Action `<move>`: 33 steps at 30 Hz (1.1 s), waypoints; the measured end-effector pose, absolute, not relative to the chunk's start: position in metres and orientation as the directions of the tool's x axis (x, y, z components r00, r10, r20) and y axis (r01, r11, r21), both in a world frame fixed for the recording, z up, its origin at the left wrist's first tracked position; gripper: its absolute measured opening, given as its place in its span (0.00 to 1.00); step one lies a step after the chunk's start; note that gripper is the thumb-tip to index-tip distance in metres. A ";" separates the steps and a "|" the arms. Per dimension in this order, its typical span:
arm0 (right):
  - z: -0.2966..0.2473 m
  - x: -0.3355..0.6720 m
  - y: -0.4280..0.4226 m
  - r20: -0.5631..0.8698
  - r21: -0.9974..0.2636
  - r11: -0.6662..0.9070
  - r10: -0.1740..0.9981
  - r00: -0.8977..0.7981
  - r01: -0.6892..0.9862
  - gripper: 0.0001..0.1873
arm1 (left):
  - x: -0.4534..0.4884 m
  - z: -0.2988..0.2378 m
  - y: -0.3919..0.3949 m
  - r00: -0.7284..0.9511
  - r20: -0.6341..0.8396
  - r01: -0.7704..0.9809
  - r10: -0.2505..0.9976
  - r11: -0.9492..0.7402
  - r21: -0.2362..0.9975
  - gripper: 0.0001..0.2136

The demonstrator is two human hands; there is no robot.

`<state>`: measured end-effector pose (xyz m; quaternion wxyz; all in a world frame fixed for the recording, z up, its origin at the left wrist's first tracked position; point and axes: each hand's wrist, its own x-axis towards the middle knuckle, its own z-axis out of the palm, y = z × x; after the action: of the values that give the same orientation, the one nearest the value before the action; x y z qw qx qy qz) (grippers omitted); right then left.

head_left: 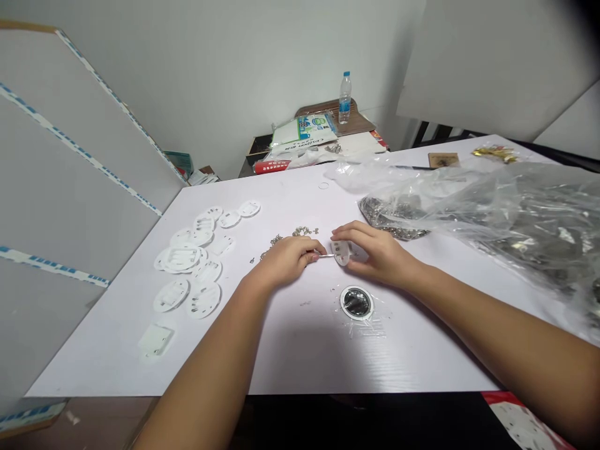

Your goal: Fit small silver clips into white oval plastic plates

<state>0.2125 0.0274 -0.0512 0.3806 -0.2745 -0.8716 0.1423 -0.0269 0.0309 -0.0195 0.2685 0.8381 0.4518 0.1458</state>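
Observation:
My left hand [297, 257] is closed round a thin metal tool [327, 255], whose exact kind is too small to tell. The tool's tip reaches a white round plastic battery housing [341, 252]. My right hand [375, 251] grips this housing by its edge, tilted up off the table, between thumb and fingers. Behind my left hand lies a loose pile of small metal contact pieces [302, 231], partly hidden by the hand. A round dark disc with a white rim [357, 303] lies just in front of my right hand, with clear film round it.
Several similar white housings [205, 300] are spread over the left of the white table [290, 350]. To the right lie clear plastic bags [539, 219] full of small metal parts. A small brown box [443, 160] and a water bottle [345, 100] stand farther back. A partition [84, 206] rises along the left.

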 end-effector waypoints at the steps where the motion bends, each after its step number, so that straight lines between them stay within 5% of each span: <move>1: -0.051 0.212 0.027 0.582 -0.459 0.811 0.582 -0.568 0.362 0.25 | -0.027 -0.021 0.032 0.560 0.007 0.678 0.828 -0.463 0.571 0.11; 17: -0.053 0.211 0.026 0.597 -0.453 0.811 0.585 -0.549 0.371 0.23 | -0.027 -0.029 0.032 0.570 0.036 0.723 0.821 -0.523 0.451 0.13; 33: -0.054 0.209 0.028 0.621 -0.454 0.815 0.579 -0.528 0.360 0.24 | -0.025 -0.032 0.029 0.534 0.050 0.720 0.844 -0.485 0.497 0.11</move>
<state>0.2092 0.0281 -0.0537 0.4025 -0.2720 -0.8634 0.1358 -0.0252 0.0294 -0.0317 0.2137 0.8494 0.4602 0.1452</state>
